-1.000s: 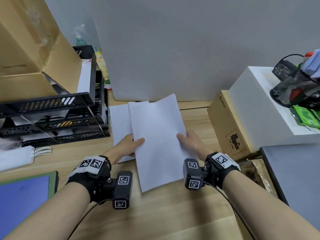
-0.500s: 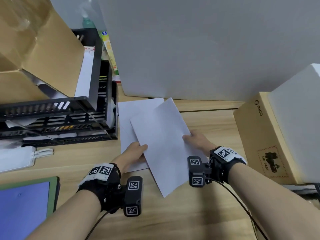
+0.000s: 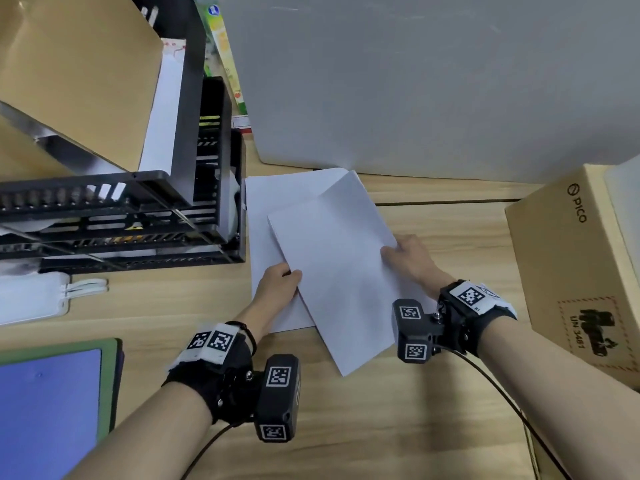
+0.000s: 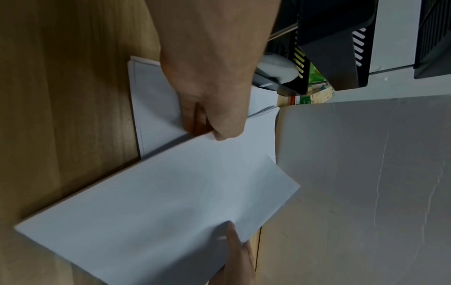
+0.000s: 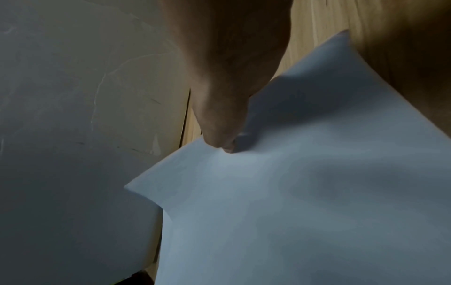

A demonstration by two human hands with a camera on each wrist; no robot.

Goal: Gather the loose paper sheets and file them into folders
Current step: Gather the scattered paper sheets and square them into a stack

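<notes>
Head view: a white sheet (image 3: pixel 341 271) is held tilted above the wooden desk (image 3: pixel 398 427), pinched at opposite edges by the left hand (image 3: pixel 277 289) and right hand (image 3: pixel 408 261), overlapping flat sheets (image 3: pixel 273 202). "PICO" and "UN 3481" are printed on a cardboard box (image 3: pixel 568 271).

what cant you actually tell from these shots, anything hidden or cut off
- How many sheets are in the held stack: no view shows its edge clearly.
- Left hand fingers: under the stack in the head view.
- Right hand fingers: right wrist view shows only the thumb; picture dim, blurred.
- Black tray rack contents: hidden by slats and a cardboard box.
</notes>
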